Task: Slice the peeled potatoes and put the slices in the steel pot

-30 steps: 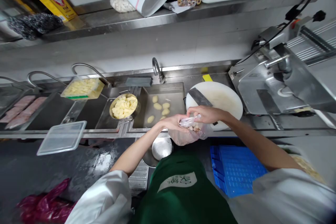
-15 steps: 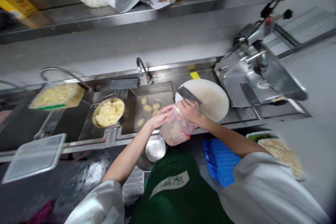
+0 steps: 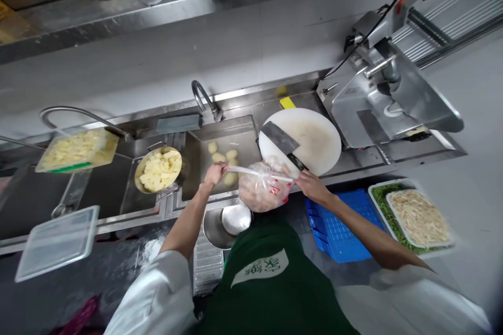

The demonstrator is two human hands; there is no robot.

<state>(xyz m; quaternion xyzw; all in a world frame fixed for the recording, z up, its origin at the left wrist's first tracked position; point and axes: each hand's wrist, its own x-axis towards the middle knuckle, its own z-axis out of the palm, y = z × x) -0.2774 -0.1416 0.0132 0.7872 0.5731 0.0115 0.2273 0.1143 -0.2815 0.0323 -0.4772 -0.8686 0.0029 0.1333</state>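
Observation:
A clear plastic bag with red print and pale pinkish contents hangs at the counter's front edge, before my apron. My left hand is closed on one twisted end of its neck. On the other side, my right hand grips the opposite end, so the neck is stretched taut between them. Just behind the bag, a cleaver lies on a round white cutting board, its handle pointing toward my right hand. Several peeled potatoes sit in the sink beyond my left hand.
Left of the sink stands a pot of sliced potatoes; farther left is a plastic tub of more pieces. A slicing machine occupies the right. Below are a blue crate, a tray of shreds and a metal bowl.
My hands have moved apart, left hand to the left and right hand to the right, pulling the bag's gathered neck into two stretched ends. The view has shifted slightly.

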